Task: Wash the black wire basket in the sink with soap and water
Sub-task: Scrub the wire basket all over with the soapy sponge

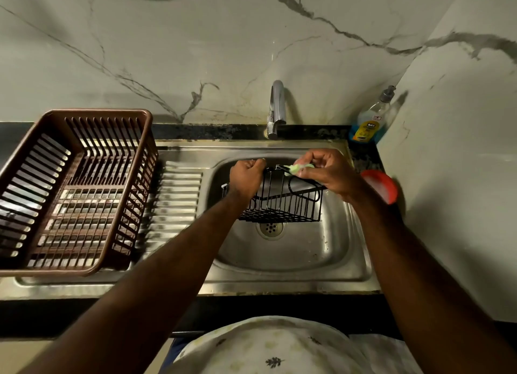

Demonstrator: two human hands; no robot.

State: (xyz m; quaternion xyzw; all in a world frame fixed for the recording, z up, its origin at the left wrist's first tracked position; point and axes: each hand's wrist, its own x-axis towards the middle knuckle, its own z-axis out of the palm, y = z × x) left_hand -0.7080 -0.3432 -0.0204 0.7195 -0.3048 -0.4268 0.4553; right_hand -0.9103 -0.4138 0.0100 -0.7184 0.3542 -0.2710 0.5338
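Scrubbing step: my left hand (pixel 246 175) grips the black wire basket (pixel 282 200) above the steel sink (pixel 330 247); my right hand (pixel 324 172) pinches a pale green scrubber (pixel 299 169) against its rim; rinsing under the chrome tap (pixel 276 108) likely follows.

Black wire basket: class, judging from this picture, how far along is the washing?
Done: the basket is over the sink. In hand: the left hand grips its top rim while the right hand pinches a pale green scrubber against the wire. Left: probably rinsing, since no water shows at the tap.
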